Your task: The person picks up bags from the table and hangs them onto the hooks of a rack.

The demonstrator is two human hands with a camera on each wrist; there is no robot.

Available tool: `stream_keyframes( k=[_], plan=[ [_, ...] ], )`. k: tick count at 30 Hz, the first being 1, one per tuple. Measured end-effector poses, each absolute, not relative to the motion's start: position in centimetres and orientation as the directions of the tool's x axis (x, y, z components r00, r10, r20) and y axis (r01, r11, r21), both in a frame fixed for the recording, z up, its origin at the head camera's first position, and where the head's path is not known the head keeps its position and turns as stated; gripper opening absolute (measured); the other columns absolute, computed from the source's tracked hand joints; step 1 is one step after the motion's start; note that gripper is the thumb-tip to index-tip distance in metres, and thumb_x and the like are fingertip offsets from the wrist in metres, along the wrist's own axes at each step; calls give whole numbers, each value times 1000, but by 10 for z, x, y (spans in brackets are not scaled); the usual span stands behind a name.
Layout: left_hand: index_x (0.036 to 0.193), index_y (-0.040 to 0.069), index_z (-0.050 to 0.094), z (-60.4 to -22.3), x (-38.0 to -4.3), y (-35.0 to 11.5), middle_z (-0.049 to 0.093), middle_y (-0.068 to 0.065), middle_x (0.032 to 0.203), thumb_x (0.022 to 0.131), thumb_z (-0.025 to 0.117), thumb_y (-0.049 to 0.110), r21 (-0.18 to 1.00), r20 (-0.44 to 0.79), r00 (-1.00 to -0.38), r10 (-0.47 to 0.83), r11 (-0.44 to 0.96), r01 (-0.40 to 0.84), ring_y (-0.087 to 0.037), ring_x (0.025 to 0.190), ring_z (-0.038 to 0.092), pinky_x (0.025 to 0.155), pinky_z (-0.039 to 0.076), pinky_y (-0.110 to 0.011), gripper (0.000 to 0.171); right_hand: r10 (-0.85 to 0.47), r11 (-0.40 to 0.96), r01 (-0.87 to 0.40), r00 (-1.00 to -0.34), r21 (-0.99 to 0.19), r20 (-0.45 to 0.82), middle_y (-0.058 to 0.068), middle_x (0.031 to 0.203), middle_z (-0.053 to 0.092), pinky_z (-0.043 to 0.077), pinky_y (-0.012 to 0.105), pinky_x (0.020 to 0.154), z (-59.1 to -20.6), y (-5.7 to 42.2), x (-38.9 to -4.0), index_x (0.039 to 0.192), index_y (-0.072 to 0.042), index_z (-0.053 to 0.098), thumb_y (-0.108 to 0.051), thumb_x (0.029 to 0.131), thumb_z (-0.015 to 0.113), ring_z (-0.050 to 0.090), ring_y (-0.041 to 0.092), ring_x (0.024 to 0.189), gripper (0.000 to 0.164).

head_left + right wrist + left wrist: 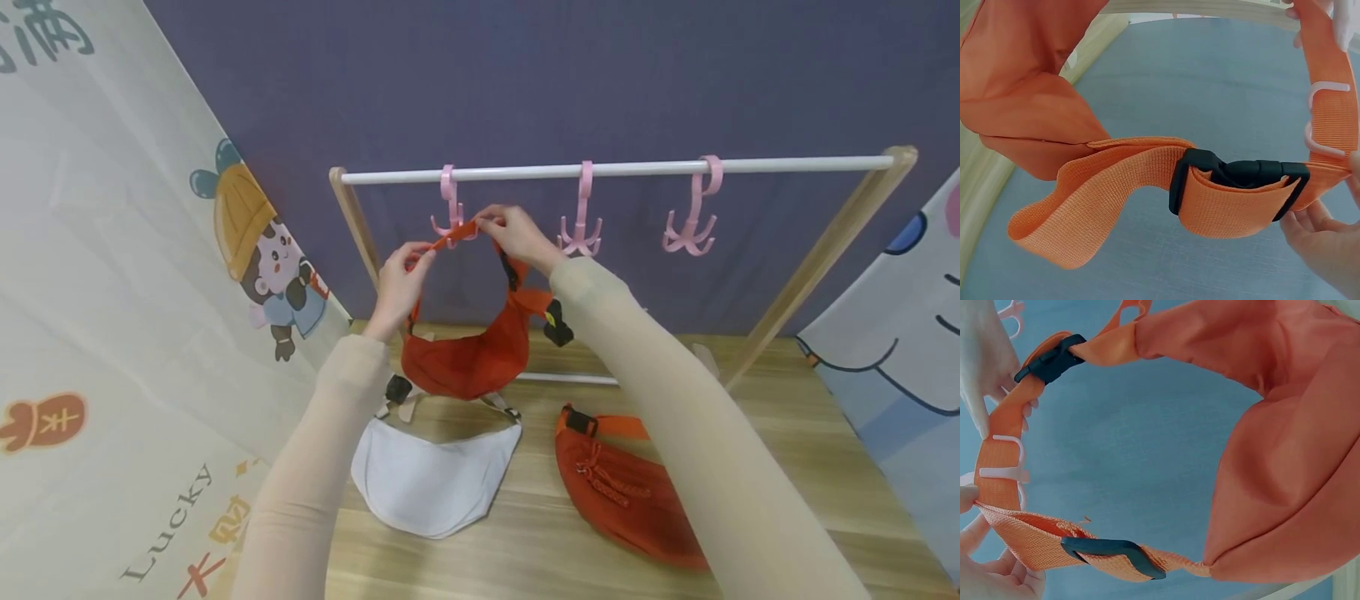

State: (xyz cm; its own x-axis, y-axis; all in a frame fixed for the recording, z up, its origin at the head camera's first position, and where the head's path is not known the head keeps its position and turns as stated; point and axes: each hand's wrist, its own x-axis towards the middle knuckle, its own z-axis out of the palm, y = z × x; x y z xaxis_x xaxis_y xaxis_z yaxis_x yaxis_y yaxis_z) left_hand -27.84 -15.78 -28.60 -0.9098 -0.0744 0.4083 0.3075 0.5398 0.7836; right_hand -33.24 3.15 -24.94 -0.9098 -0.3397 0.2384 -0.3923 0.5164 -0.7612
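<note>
Your left hand [401,282] and right hand [519,235] each pinch the orange strap [465,230] of a red waist bag [468,360], thumb on one side and fingers on the other. Your hands are a little apart, with the left pink hook [449,190] between them. Its prongs lie across the strap, but you cannot tell if the hook bears any weight. The bag hangs down below your hands in a big loop. A black buckle [1244,175] on the strap is clipped together near your right hand. The hook is on a white bar [510,172], with a middle pink hook [582,212] and a right pink hook [693,221]. On the wooden floor [525,550], a white waist bag [435,479] lies left of another red waist bag [630,508].
</note>
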Motion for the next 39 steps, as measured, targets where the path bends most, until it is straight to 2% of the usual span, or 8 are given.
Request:
stream_keyframes(
  k=[6, 9, 12, 14, 23, 30, 35, 39],
  plan=[
    [110, 7, 58, -288, -279, -162, 56, -15, 97, 89, 52, 27, 794, 398, -915, -63, 523, 310, -27, 84, 50, 69, 39, -31, 30, -343, 494, -413, -901, -765, 265, 8, 71, 49, 33, 25, 63, -255, 30, -329, 112, -6, 59, -22, 92, 47, 41, 17, 62, 28],
    [111, 7, 58, -287, -279, -163, 55, -16, 99, 89, 51, 27, 787, 399, -915, -60, 534, 308, -26, 86, 50, 72, 39, -33, 31, -349, 476, -407, -901, -780, 257, 14, 87, 59, 38, 27, 72, -257, 30, -327, 113, -4, 58, -22, 92, 47, 48, 18, 75, 30],
    [112, 7, 57, -287, -279, -163, 54, -16, 100, 90, 51, 27, 782, 400, -914, -67, 546, 302, -25, 88, 50, 74, 39, -33, 31, -353, 457, -399, -902, -795, 249, 16, 103, 60, 40, 30, 81, -258, 30, -325, 114, -3, 58, -21, 92, 47, 51, 21, 88, 30],
    [112, 7, 57, -287, -279, -163, 54, -16, 100, 90, 51, 26, 786, 399, -914, -71, 540, 301, -26, 89, 49, 74, 39, -33, 31, -354, 453, -395, -903, -799, 245, 16, 104, 60, 40, 32, 83, -259, 30, -324, 114, -2, 57, -21, 92, 47, 52, 23, 91, 31],
    [112, 9, 56, -290, -275, -163, 56, -14, 99, 89, 52, 31, 798, 425, -903, -66, 497, 340, -24, 88, 52, 75, 41, -33, 32, -356, 452, -427, -891, -783, 281, 13, 107, 60, 41, 32, 84, -267, 28, -318, 115, -4, 58, -21, 92, 48, 54, 23, 95, 31],
    [119, 6, 52, -295, -278, -164, 54, -18, 106, 89, 53, 21, 783, 423, -905, -55, 525, 334, -29, 96, 53, 80, 43, -38, 34, -349, 499, -435, -893, -750, 286, 11, 108, 58, 38, 30, 67, -274, 26, -312, 125, -8, 50, -19, 91, 49, 48, 23, 78, 35],
    [122, 5, 49, -298, -279, -163, 53, -19, 108, 87, 54, 14, 775, 431, -901, -49, 532, 342, -30, 98, 52, 82, 43, -39, 36, -336, 558, -445, -893, -700, 300, 13, 121, 52, 41, 34, 85, -276, 25, -310, 129, -6, 44, -12, 89, 51, 51, 22, 98, 41],
    [122, 2, 47, -300, -280, -163, 52, -20, 110, 85, 55, 9, 776, 444, -895, -49, 521, 356, -31, 99, 51, 85, 41, -41, 39, -335, 575, -458, -888, -678, 315, 15, 121, 51, 39, 35, 86, -278, 25, -310, 130, -5, 41, -9, 87, 52, 50, 24, 98, 44]
  ],
)
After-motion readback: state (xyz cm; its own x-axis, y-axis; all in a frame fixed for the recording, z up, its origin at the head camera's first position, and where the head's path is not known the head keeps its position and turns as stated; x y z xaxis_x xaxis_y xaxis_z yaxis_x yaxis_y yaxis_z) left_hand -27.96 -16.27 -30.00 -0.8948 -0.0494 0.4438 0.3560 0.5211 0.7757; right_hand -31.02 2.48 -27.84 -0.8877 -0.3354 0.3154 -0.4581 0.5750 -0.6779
